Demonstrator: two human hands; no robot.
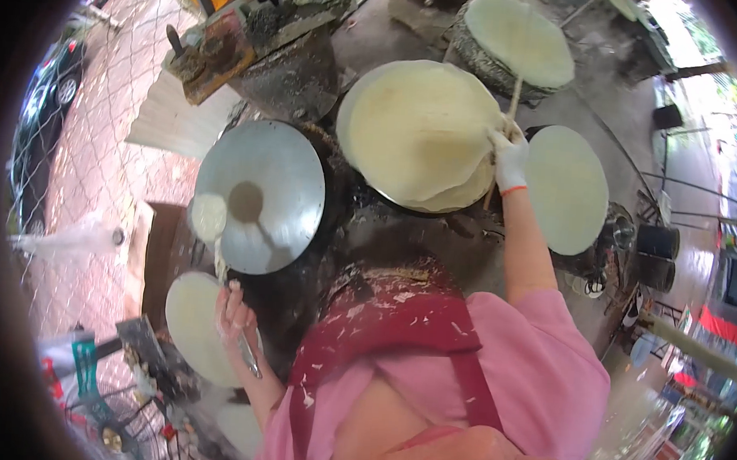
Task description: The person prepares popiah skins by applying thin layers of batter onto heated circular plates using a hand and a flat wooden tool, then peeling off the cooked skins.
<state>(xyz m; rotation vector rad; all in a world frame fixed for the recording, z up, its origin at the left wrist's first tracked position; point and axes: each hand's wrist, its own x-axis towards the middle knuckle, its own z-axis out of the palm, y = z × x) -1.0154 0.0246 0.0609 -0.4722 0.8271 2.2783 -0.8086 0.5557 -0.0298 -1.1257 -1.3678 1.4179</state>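
Observation:
My left hand [236, 320] grips the handle of a metal ladle [208, 217], its bowl full of pale batter. The bowl is above the left edge of a bare, shiny round griddle [283, 194], on which a ladle-shaped shadow falls. My right hand [510, 155], in a white glove with an orange cuff, is at the right edge of a stack of thin round pancakes [417, 132]. A thin wooden stick [517, 97] runs through that hand, whose fingers meet the edge of the top pancake. Part of the stick is hidden behind the hand.
Pale rounds cover other griddles: a lower-left round [198, 327], a right-hand round [567, 190] and a far round [521, 41]. A wooden block with an upright handle [211, 62] stands at far left. Beyond a wire fence [99, 122] is a parked car [53, 101].

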